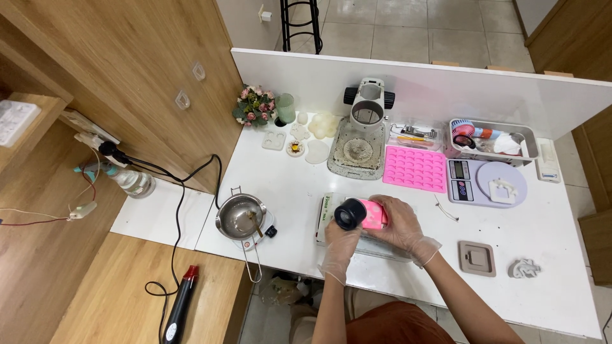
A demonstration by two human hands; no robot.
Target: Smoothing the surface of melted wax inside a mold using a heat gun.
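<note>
Head view: two gloved hands nearest, over the table's (382,280) front edge. Left hand (340,245) is curled around a black cap (350,214); right hand (400,223) is wrapped over a pink bottle (373,215). Bottle and cap sit together, held above a flat box (326,213) at front centre. One metal pot (240,216) left of the box on a small base, spoon inside, some dark liquid. One pink mould (415,168), one scale (488,182), one grey tray (492,139) full of mixed small items, one microscope-like stand (362,130). Two grey moulds (477,257) front right, open tabletop around them. Divider (440,86) closes the far edge. One heat gun (180,304) on the lower bench left.
</note>
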